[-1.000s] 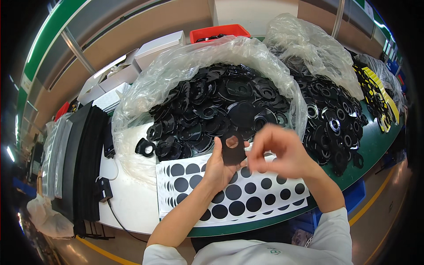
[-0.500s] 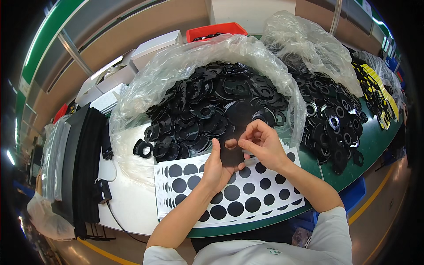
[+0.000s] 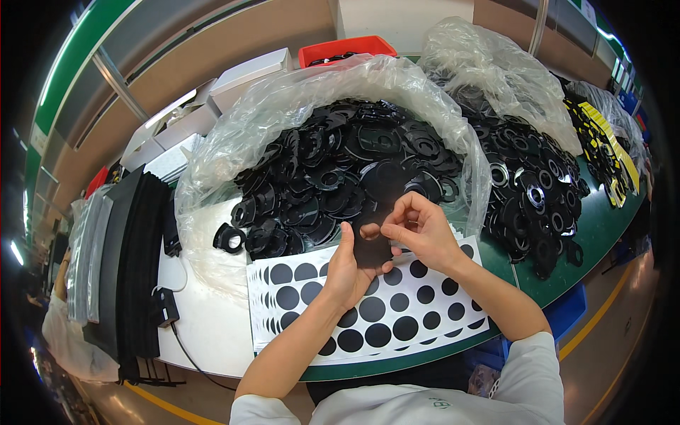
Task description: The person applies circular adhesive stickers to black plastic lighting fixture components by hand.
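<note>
My left hand (image 3: 345,275) is closed round the lower part of a flat black plate (image 3: 370,253), its thumb along the left side. A round hole shows in the plate. The plate's far end blends into a heap of black ring-shaped parts (image 3: 312,180), so its outline is hard to tell. My right hand (image 3: 427,234) is closed in a pinch at the plate's right side, beside the hole. Whatever lies between its fingertips is too small to name. Below both hands lies a stack of white sheets (image 3: 432,338) with black round stickers (image 3: 372,309).
Clear plastic bagging (image 3: 212,166) surrounds the heap. A second black heap (image 3: 538,188) lies to the right, near parts on yellow strips (image 3: 615,152). White boxes (image 3: 251,74) and a red bin (image 3: 347,49) stand behind. Black sheets (image 3: 138,262) stand upright at left, near a black adapter (image 3: 164,307).
My hands and the black plate are almost still. At the far left, the plastic beside the upright sheets has shifted slightly.
</note>
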The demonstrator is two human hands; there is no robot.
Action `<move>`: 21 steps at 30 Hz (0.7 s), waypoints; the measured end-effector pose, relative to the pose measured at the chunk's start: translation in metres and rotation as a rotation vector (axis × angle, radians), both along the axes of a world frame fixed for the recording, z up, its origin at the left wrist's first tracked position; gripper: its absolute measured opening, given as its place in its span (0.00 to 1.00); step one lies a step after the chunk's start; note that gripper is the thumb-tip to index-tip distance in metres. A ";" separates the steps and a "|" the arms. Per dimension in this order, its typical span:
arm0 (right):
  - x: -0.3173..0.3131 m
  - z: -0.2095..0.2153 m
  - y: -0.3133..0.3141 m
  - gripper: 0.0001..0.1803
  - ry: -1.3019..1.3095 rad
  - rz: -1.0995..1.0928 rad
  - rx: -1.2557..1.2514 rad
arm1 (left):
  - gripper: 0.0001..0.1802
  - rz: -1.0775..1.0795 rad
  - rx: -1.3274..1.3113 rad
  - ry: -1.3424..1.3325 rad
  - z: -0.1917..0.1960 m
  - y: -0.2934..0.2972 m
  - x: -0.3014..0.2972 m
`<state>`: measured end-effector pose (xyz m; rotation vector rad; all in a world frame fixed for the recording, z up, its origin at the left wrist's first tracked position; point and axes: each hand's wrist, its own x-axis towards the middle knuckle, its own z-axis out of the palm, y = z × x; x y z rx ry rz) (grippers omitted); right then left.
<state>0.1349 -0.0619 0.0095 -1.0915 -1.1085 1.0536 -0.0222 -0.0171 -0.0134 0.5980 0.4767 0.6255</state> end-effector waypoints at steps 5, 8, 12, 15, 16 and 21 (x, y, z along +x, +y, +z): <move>0.000 0.000 0.000 0.09 0.020 0.003 -0.005 | 0.31 -0.009 0.010 -0.011 -0.001 0.001 0.000; 0.000 -0.001 0.000 0.10 0.047 -0.002 -0.010 | 0.31 -0.013 0.002 -0.020 -0.003 0.001 0.000; 0.002 -0.003 0.002 0.11 0.113 0.005 -0.033 | 0.32 -0.006 0.026 -0.009 -0.001 0.000 -0.001; 0.002 -0.002 0.001 0.11 0.088 0.010 -0.037 | 0.32 -0.001 0.023 -0.009 -0.001 0.000 0.000; 0.002 -0.002 0.001 0.11 0.088 0.009 -0.036 | 0.32 0.002 0.022 -0.008 -0.001 0.000 0.000; 0.001 -0.002 0.002 0.12 0.088 0.011 -0.028 | 0.31 0.004 0.019 -0.018 0.000 0.000 0.000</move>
